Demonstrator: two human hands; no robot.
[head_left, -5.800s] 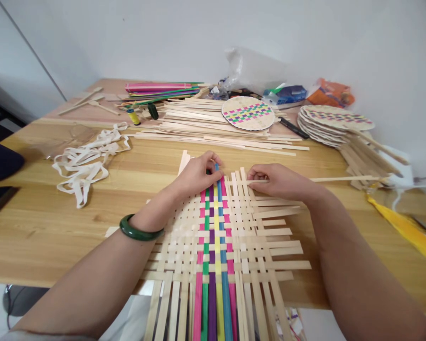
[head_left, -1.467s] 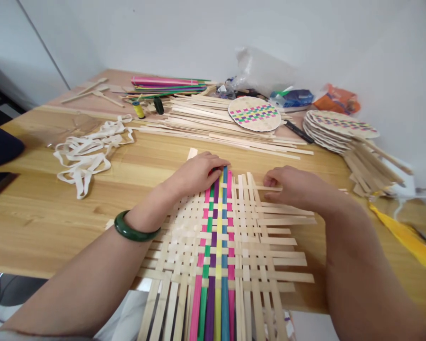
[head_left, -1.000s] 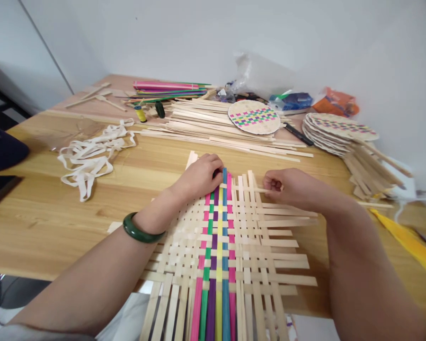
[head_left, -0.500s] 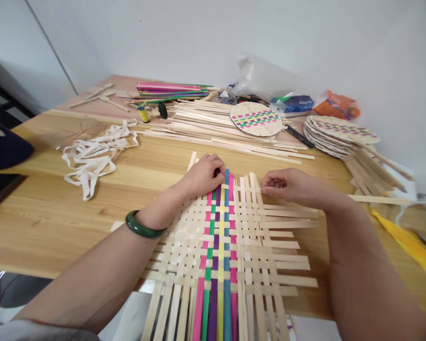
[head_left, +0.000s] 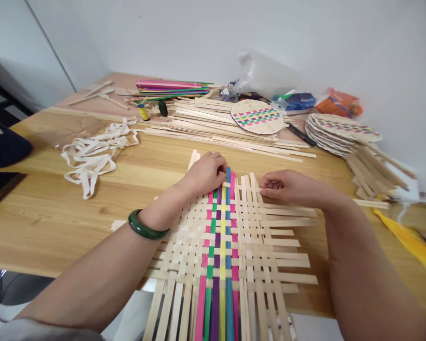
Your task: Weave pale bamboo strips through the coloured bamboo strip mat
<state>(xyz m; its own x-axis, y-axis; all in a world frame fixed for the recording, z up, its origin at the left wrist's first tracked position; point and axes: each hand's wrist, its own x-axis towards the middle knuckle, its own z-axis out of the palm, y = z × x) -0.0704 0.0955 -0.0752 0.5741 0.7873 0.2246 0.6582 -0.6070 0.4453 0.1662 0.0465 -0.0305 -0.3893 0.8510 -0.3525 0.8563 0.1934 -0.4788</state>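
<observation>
Head view: the right hand is pinching a thin, flat, pale wooden strip in closed fingers, right of the far end of the pale woven mat with coloured stripes. It's overhanging the wooden surface; the left hand is curling over it, grip hidden.

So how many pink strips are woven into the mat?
2: one pink strip left of the green strip, the other pink strip right of the blue strip.

Glossy green bangle, grey sleeve
</observation>
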